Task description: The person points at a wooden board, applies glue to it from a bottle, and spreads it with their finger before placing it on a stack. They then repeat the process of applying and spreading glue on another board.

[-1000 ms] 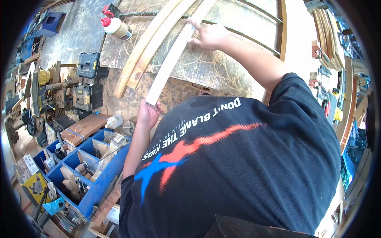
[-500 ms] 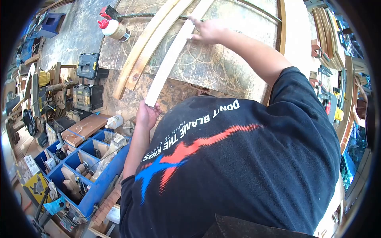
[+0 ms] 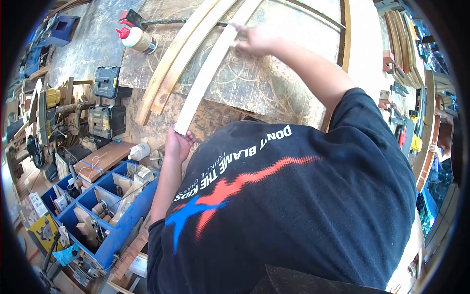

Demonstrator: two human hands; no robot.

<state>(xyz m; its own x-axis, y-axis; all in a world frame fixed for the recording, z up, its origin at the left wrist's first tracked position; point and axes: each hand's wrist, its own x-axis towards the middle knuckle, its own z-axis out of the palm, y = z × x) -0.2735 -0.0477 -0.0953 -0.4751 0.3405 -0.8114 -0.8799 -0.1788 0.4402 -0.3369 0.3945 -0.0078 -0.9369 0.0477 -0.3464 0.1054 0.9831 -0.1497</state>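
Note:
A long pale wooden strip [image 3: 206, 73] runs away from my body across the worktable. My left hand [image 3: 179, 144] holds its near end from below, with the fingers curled by the edge. Farther along, my right hand [image 3: 253, 40] rests against the strip's right edge, its fingers apart and slightly blurred, the fingertips touching the wood. To the left lie two more wooden strips [image 3: 169, 61], side by side, their near ends overhanging the table edge.
A glue bottle [image 3: 138, 40] with a red cap stands left of the strips, near a bar clamp [image 3: 131, 19]. Tool cases [image 3: 107, 121] and a blue compartment box [image 3: 117, 240] of tools are at the lower left. More clamps [image 3: 390, 63] and boards stand right.
The strip's near end and my left hand have shifted slightly down and left. My right hand stays near the same spot on the strip. The view has moved a little.

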